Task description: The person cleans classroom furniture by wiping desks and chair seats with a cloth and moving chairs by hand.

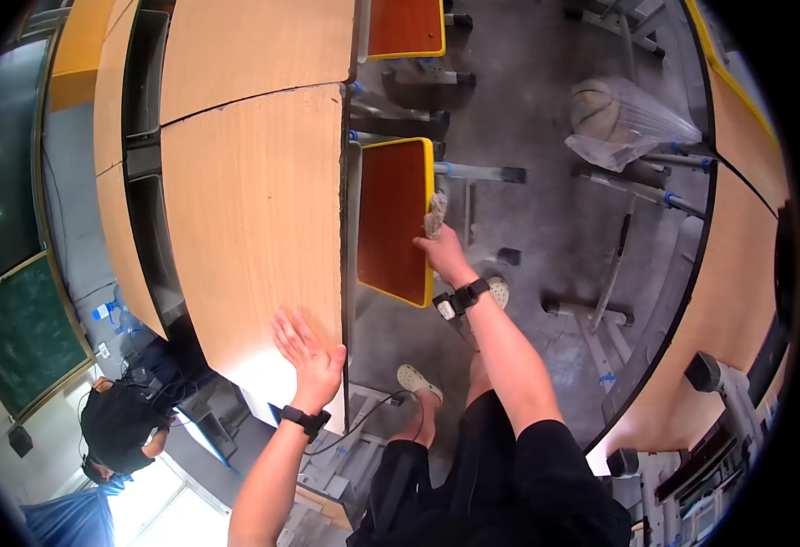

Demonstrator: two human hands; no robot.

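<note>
Right hand [444, 255] clenched on crumpled rag [436, 215], pressed to yellow rim of chair seat [391, 219], right of desk [254, 210]. Left hand [309, 351] released, flat on desk near edge, bracing. Advice: hold brace, wipe along rim in overlapping passes, cloth bunched.

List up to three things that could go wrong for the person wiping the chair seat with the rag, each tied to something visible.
The right hand holds the rag at the chair seat's yellow edge, so the rag could slip off. The left hand leans flat near the desk corner; it might slide as the person bends. A cable runs near the feet and might snag.
</note>
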